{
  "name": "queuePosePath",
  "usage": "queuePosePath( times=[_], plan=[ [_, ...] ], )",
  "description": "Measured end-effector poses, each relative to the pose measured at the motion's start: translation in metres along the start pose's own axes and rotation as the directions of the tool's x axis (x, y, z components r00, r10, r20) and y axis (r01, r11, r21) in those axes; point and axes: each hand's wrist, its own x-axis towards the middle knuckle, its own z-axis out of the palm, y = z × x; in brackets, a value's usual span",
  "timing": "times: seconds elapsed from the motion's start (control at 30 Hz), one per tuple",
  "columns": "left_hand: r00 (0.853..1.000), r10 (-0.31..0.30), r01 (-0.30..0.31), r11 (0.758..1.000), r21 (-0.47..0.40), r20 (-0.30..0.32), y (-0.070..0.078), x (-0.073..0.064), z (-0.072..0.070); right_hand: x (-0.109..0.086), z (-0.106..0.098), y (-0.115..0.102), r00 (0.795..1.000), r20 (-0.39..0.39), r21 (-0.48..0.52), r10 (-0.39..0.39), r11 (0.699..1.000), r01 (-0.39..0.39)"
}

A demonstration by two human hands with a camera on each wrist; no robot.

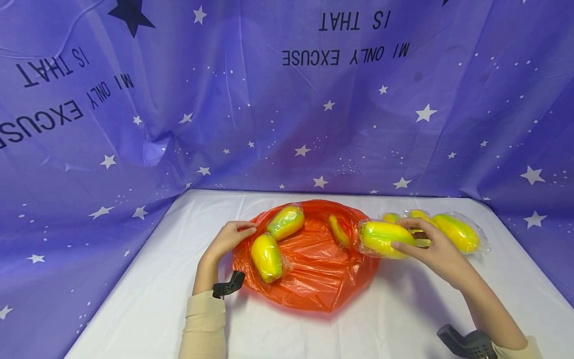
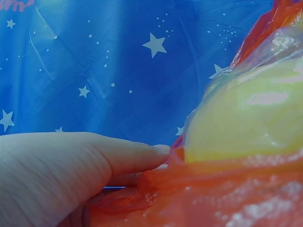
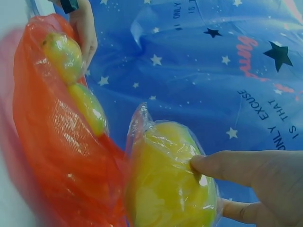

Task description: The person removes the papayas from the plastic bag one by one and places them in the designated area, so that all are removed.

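Note:
A red plastic bag point(image 1: 309, 259) lies spread with its mouth up on the white table. My left hand point(image 1: 229, 240) pinches its left rim between thumb and fingers, as the left wrist view also shows. Two yellow-green mangoes in clear wrap, an upper one point(image 1: 287, 222) and a lower one point(image 1: 266, 258), sit at the bag's left side. A narrow curved yellow fruit point(image 1: 338, 231) shows near its right side, its kind unclear. My right hand point(image 1: 432, 249) grips another wrapped mango point(image 3: 165, 177) at the bag's right rim.
Behind my right hand lie several more wrapped yellow fruits, among them a large one point(image 1: 456, 233) at the right; my hand partly covers others. The white tabletop point(image 1: 148, 299) ends at a purple star-printed curtain point(image 1: 278, 124) behind and at both sides.

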Motion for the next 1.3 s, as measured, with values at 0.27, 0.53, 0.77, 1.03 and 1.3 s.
queuePosePath(
  times=[0.27,0.53,0.77,1.03,1.3],
  plan=[
    [1.000,0.003,-0.003,1.000,-0.008,0.007,-0.001,0.000,-0.001,-0.007,-0.008,0.008,1.000,0.003,-0.045,0.006,0.999,-0.005],
    [1.000,-0.002,0.002,1.000,-0.002,0.006,0.000,0.000,-0.002,-0.013,-0.019,0.015,0.998,0.059,-0.079,0.032,0.997,-0.027],
    [1.000,0.005,-0.005,1.000,0.000,0.006,0.000,0.000,-0.002,-0.015,-0.021,0.022,0.998,0.060,-0.098,0.004,0.995,0.001],
    [1.000,0.013,-0.013,1.000,-0.002,0.005,0.000,0.000,-0.001,-0.019,-0.022,0.028,0.997,0.082,-0.092,-0.009,0.996,0.017],
    [1.000,0.009,-0.009,1.000,0.007,0.004,0.000,0.000,-0.001,-0.020,-0.019,0.035,0.994,0.109,-0.078,-0.019,0.997,0.027]
  ],
)
